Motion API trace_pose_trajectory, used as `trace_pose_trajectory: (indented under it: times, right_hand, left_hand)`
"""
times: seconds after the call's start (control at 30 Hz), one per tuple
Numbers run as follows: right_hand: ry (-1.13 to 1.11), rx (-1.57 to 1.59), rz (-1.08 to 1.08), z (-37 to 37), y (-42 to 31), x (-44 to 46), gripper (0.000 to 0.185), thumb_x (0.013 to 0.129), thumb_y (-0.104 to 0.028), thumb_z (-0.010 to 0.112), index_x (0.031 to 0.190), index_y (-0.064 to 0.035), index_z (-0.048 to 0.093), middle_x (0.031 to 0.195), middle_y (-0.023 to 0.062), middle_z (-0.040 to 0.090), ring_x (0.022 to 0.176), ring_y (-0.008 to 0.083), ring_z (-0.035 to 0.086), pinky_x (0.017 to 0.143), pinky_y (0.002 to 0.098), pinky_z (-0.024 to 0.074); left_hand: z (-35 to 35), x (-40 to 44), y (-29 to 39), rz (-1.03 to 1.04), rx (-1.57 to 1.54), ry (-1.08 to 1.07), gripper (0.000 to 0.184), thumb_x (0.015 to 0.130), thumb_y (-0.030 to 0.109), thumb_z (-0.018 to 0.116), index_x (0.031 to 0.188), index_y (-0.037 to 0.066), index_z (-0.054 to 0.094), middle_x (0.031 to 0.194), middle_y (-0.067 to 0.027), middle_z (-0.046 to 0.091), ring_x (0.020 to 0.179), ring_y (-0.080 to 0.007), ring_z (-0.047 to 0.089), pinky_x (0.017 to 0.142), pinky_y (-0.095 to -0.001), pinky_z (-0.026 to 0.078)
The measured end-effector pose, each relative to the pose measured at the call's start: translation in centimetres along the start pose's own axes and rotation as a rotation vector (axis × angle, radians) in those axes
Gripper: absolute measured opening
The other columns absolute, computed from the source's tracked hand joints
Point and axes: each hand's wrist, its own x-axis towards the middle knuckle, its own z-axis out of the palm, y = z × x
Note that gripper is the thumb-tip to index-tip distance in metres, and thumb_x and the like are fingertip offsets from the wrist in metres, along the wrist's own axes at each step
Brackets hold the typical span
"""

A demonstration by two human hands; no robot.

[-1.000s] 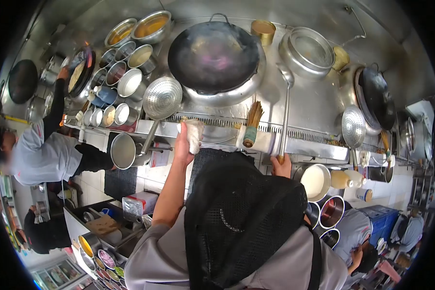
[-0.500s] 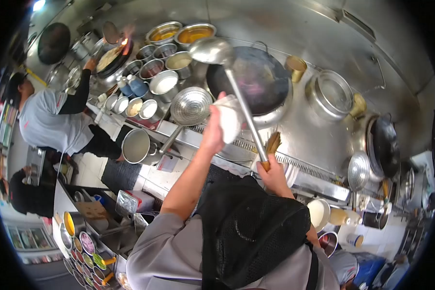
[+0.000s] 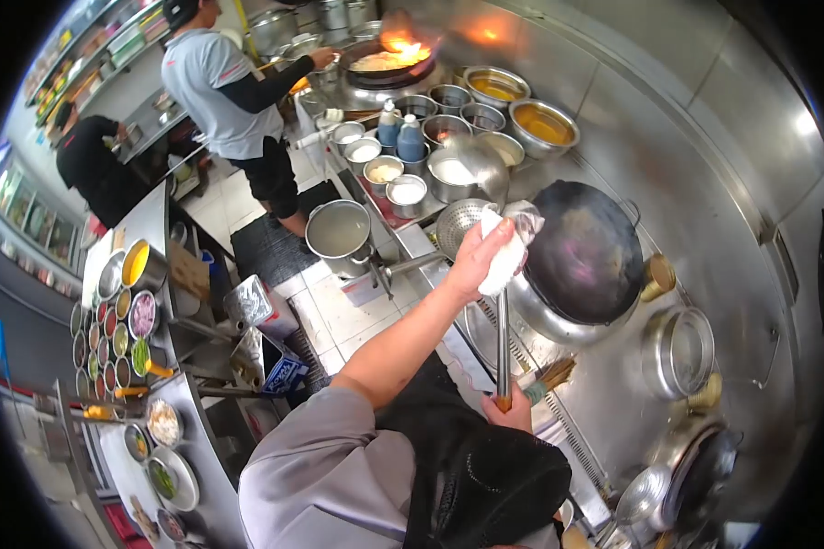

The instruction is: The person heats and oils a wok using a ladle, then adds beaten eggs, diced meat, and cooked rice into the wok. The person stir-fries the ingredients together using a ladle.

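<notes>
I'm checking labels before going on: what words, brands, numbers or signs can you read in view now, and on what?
None can be read for certain.
Blue packet: white lettering, too blurred to read.
Co-worker's shirt: small red marks, too small to tell whether they are print.
Blue bottles: no readable label shows.

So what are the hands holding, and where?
Left hand: a white cloth, bunched up, exact part unclear. Right hand: a ladle, by the brown end of its handle.
</notes>
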Motion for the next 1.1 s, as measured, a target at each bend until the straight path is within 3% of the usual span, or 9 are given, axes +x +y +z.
trace_pose_trajectory:
  times: [0.13,0.23,0.4,0.47,0.5,0.53,0.7,0.93,1.1]
  right_hand:
    - [-0.113,0.179,0.146,-0.3,-2.1,0.9,0.021,0.084,-0.011,0.070,0.084,-0.0055,0.050,0.058,0.0011,0.051,0.047,0.0098,0.048,0.044,0.0282,0.0372]
    - [-0.034,0.344,0.141,0.7,-2.7,4.5,0.020,0.087,-0.007,0.069,0.086,-0.0075,0.049,0.057,-0.0006,0.049,0.037,0.0077,0.043,0.034,0.0266,0.0317]
    - [0.096,0.447,0.011,-1.3,-7.6,7.6,0.020,0.090,-0.007,0.066,0.093,-0.0087,0.047,0.055,-0.0014,0.048,0.036,0.0063,0.042,0.032,0.0233,0.0284]
    - [0.079,0.465,-0.056,-2.4,-6.2,8.5,0.020,0.091,-0.009,0.066,0.095,-0.0085,0.047,0.055,-0.0010,0.048,0.036,0.0064,0.042,0.032,0.0233,0.0285]
    - [0.130,0.424,-0.066,-3.0,-6.2,8.6,0.019,0.092,-0.010,0.066,0.092,-0.0080,0.047,0.054,-0.0008,0.047,0.036,0.0063,0.041,0.032,0.0234,0.0286]
    - [0.187,0.380,-0.074,-3.4,-6.0,8.5,0.019,0.092,-0.011,0.065,0.089,-0.0074,0.047,0.054,-0.0006,0.047,0.036,0.0061,0.040,0.032,0.0235,0.0287]
    - [0.375,0.334,0.056,-2.6,-0.2,7.0,0.024,0.094,-0.013,0.063,0.079,-0.0070,0.045,0.053,-0.0010,0.044,0.036,0.0060,0.038,0.033,0.0238,0.0285]
    - [0.559,0.335,0.272,1.0,-0.6,6.4,0.019,0.095,-0.013,0.058,0.083,-0.0065,0.044,0.053,-0.0011,0.042,0.036,0.0068,0.036,0.033,0.0240,0.0288]
    - [0.683,0.262,0.196,1.2,-3.7,7.2,0.016,0.094,-0.013,0.062,0.092,-0.0053,0.048,0.058,-0.0008,0.043,0.041,0.0066,0.039,0.038,0.0233,0.0305]
  left_hand:
    - [1.5,-0.4,0.0,-0.011,0.247,0.217,0.027,0.097,0.032,0.060,0.099,0.005,0.060,0.075,-0.0043,0.063,0.063,-0.0114,0.061,0.054,-0.0269,0.049]
    - [2.6,-2.1,-2.4,0.050,0.374,0.117,0.024,0.093,0.021,0.067,0.109,0.005,0.059,0.093,-0.0023,0.064,0.080,-0.0078,0.060,0.067,-0.0260,0.051]
    - [1.7,-3.5,1.0,0.278,1.001,0.015,0.048,0.093,0.042,0.061,0.119,0.001,0.055,0.099,-0.0177,0.062,0.095,-0.0256,0.061,0.088,-0.0389,0.048]
    - [-0.4,-3.5,2.3,0.208,0.806,0.155,0.046,0.095,0.039,0.060,0.120,0.002,0.054,0.099,-0.0136,0.063,0.092,-0.0221,0.062,0.084,-0.0371,0.050]
    - [-2.2,-3.8,2.4,0.080,0.644,0.232,0.039,0.099,0.035,0.055,0.125,0.006,0.050,0.098,-0.0039,0.063,0.087,-0.0115,0.062,0.073,-0.0274,0.051]
    - [-4.2,-4.4,2.7,-0.042,0.530,0.321,0.040,0.100,0.039,0.054,0.125,0.008,0.049,0.098,-0.0024,0.063,0.085,-0.0098,0.062,0.072,-0.0263,0.052]
    - [-14.2,-10.9,1.5,-0.127,0.060,0.586,0.034,0.098,0.021,0.058,0.129,0.013,0.046,0.111,-0.0031,0.063,0.097,-0.0137,0.064,0.082,-0.0312,0.054]
    - [-18.7,-10.7,-0.6,-0.353,-0.114,0.471,0.041,0.095,0.013,0.061,0.131,0.009,0.042,0.110,-0.0117,0.062,0.097,-0.0294,0.068,0.076,-0.0414,0.058]
    - [-18.3,-4.7,-3.5,-0.407,-0.056,0.393,0.046,0.093,0.019,0.065,0.131,0.008,0.042,0.113,-0.0094,0.059,0.095,-0.0216,0.065,0.081,-0.0360,0.056]
